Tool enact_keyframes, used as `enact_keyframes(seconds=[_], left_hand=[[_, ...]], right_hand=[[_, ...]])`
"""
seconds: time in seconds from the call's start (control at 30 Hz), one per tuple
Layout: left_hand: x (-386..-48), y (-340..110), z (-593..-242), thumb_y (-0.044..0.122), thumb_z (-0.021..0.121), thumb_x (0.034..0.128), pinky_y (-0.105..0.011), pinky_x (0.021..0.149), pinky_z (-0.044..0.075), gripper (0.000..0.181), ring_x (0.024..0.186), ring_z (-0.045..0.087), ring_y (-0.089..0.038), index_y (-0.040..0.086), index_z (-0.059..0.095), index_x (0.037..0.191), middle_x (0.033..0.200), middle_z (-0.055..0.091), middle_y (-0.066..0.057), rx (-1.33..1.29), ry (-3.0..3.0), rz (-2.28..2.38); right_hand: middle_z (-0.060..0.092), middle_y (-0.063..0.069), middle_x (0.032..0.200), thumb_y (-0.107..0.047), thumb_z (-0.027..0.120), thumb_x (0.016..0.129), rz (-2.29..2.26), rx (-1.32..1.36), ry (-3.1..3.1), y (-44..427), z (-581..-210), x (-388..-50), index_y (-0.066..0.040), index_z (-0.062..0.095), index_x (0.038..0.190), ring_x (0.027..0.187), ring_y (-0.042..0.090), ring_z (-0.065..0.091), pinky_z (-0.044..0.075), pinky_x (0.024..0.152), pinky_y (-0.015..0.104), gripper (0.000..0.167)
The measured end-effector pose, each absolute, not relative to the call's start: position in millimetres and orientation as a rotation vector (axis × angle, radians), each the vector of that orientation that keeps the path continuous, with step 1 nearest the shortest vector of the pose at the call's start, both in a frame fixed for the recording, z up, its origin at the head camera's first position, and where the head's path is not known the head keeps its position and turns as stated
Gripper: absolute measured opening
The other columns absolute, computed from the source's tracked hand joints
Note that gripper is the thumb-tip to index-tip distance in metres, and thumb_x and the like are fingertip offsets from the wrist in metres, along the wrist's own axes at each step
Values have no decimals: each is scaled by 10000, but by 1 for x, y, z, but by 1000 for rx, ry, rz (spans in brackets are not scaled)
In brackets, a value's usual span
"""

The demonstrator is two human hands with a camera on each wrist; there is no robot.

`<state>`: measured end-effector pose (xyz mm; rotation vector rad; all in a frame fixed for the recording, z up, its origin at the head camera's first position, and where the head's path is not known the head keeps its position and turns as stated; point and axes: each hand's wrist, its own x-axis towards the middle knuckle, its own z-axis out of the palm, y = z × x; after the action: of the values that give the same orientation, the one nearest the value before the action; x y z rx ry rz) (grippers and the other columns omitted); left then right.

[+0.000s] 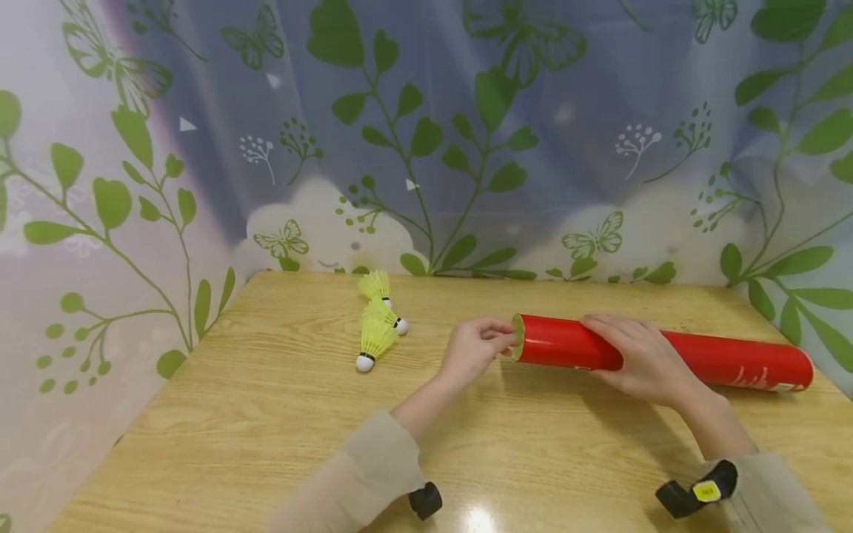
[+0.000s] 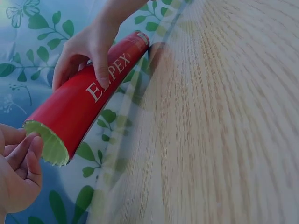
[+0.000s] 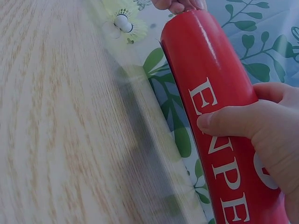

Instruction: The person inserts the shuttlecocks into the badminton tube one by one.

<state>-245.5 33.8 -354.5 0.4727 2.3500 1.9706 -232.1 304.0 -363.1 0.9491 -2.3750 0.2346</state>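
A red cylindrical shuttlecock tube (image 1: pixel 706 359) lies slanting to the right above the wooden table, its mouth facing left. My right hand (image 1: pixel 640 355) grips it around the middle, thumb on the near side by the white lettering, as the right wrist view shows. At the mouth, my left hand (image 1: pixel 473 344) pinches the edge of a yellow-green shuttlecock (image 2: pixel 52 147), whose scalloped skirt fills the opening; the rest of it is hidden inside. Three yellow shuttlecocks with white heads lie to the left of that hand, the nearest shuttlecock (image 1: pixel 375 344) pointing its head toward me.
The wooden table (image 1: pixel 266 429) stretches under both arms. Behind it and along the left side hangs a curtain (image 1: pixel 440 148) printed with leaves and butterflies. A black wrist camera (image 1: pixel 693 492) is strapped to the right forearm, another wrist camera (image 1: pixel 425 501) to the left.
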Motion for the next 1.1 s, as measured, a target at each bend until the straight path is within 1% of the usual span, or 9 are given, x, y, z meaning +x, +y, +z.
enact_keyframes(seconds=[0.13, 0.23, 0.47, 0.53, 0.63, 0.8, 0.87, 1.0, 1.1], left_hand=[[-247, 24, -356, 94, 664, 847, -248, 645, 495, 162, 704, 641, -168, -2, 685, 977, 840, 699, -79, 493, 2372, 1943], [-249, 14, -359, 115, 660, 855, -291, 684, 514, 175, 714, 626, -162, 9, 683, 992, 831, 693, -68, 503, 2400, 1887], [-253, -19, -362, 169, 664, 862, -252, 646, 482, 148, 732, 587, -143, 56, 695, 953, 824, 670, -21, 513, 2513, 1743], [-254, -30, -362, 166, 668, 860, -267, 637, 484, 140, 713, 579, -136, 49, 700, 930, 815, 666, -26, 510, 2537, 1732], [-257, -48, -364, 169, 676, 854, -293, 636, 483, 131, 703, 575, -134, 59, 705, 921, 814, 662, -19, 464, 2566, 1725], [-260, -76, -368, 188, 678, 853, -368, 686, 492, 130, 736, 580, -157, 84, 703, 926, 832, 651, -6, 349, 2599, 1714], [-261, -86, -369, 167, 674, 854, -394, 706, 495, 144, 739, 579, -163, 53, 697, 940, 830, 649, -24, 331, 2596, 1724], [-264, -107, -368, 154, 674, 852, -378, 700, 488, 197, 758, 577, -188, 6, 679, 982, 838, 650, -56, 273, 2624, 1701], [-265, -123, -366, 161, 662, 863, -365, 738, 485, 250, 847, 589, -222, -13, 654, 1041, 928, 653, -93, 233, 2667, 1647]], right_hand=[[588, 178, 1166, -159, 867, 538, 236, 957, -2365, 303, -364, -231, -25, 533, 1241, 1032, 336, 538, 393, 818, 525, 791], [588, 181, 1163, -159, 868, 536, 235, 956, -2366, 303, -364, -231, -22, 533, 1238, 1028, 338, 539, 393, 817, 526, 790], [589, 188, 1157, -164, 866, 532, 229, 954, -2370, 302, -364, -231, -14, 534, 1227, 1017, 346, 540, 389, 811, 537, 785], [590, 188, 1157, -165, 865, 532, 228, 957, -2368, 302, -365, -232, -14, 535, 1226, 1018, 346, 540, 389, 812, 538, 783], [592, 183, 1154, -162, 865, 527, 227, 964, -2364, 303, -366, -232, -20, 534, 1232, 1013, 344, 541, 389, 814, 536, 791], [596, 173, 1145, -144, 856, 512, 236, 982, -2360, 305, -367, -234, -27, 534, 1242, 1006, 337, 541, 382, 827, 536, 806], [595, 174, 1145, -138, 852, 510, 239, 986, -2361, 305, -368, -234, -27, 534, 1243, 1009, 339, 539, 380, 827, 539, 806], [594, 173, 1148, -146, 854, 518, 239, 981, -2365, 304, -368, -234, -29, 532, 1244, 1014, 339, 538, 380, 826, 542, 803], [593, 170, 1150, -152, 859, 522, 237, 978, -2366, 303, -368, -233, -29, 530, 1244, 1018, 336, 537, 381, 830, 540, 803]])
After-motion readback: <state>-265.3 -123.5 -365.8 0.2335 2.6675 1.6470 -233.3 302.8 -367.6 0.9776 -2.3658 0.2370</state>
